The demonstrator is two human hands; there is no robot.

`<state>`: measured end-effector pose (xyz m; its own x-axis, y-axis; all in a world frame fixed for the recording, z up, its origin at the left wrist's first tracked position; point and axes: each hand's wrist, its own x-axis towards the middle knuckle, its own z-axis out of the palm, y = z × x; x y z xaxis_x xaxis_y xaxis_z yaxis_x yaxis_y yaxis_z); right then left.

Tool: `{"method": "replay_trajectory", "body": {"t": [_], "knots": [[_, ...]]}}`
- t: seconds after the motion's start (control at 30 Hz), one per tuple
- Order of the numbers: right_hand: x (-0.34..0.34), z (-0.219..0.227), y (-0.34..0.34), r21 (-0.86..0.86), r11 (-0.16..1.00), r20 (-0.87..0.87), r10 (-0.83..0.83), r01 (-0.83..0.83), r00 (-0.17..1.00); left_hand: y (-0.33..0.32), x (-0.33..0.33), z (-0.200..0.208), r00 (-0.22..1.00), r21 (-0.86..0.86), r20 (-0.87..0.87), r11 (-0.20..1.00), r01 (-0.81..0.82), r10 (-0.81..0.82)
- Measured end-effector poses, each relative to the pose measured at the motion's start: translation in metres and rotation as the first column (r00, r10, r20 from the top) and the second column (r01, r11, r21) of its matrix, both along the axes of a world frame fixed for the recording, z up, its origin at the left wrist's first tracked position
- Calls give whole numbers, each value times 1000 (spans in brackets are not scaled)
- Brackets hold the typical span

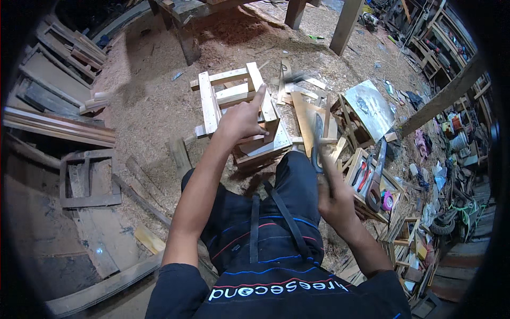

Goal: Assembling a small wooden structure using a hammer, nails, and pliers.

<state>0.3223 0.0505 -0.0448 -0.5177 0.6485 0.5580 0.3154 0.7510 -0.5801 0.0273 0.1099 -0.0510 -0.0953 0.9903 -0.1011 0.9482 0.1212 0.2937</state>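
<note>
A small pale wooden frame (209,102), with slats and short legs, is in front of my knees. My left hand (241,123) grips its right side, index finger stretched along the slat and thumb near the slat's close end; the other fingers are hidden. Under and beside the frame is a wooden box-like piece (265,150). My right hand (336,204), smeared by motion, is raised over my right thigh. It is closed round the handle of what looks like a hammer (317,139), whose dark curved head points away from me.
To the right, an open wooden tray (366,206) holds red-handled pliers (362,175), a handsaw (376,183) and a pink tape measure (388,201). A stool with a worn pale top (369,109) is beyond it. Offcuts (303,119) lie between. Boards (58,127) line the left; posts (348,26) rise ahead.
</note>
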Motion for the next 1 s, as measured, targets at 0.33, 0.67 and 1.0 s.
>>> {"method": "replay_trajectory", "body": {"t": [0.33, 0.67, 1.0], "knots": [[-4, -1, 4, -196, 980, 247, 14, 36, 969, 2, 3, 6, 1000, -60, 2, 998, -7, 7], [3, -6, 3, -399, 913, 308, 47, 84, 950, 7, -11, -5, 999, -5, 23, 999, 32, -32], [9, -41, 18, -909, 334, -323, -193, -247, 927, 6, 24, -1, 991, 145, -109, 987, -64, 80]]}}
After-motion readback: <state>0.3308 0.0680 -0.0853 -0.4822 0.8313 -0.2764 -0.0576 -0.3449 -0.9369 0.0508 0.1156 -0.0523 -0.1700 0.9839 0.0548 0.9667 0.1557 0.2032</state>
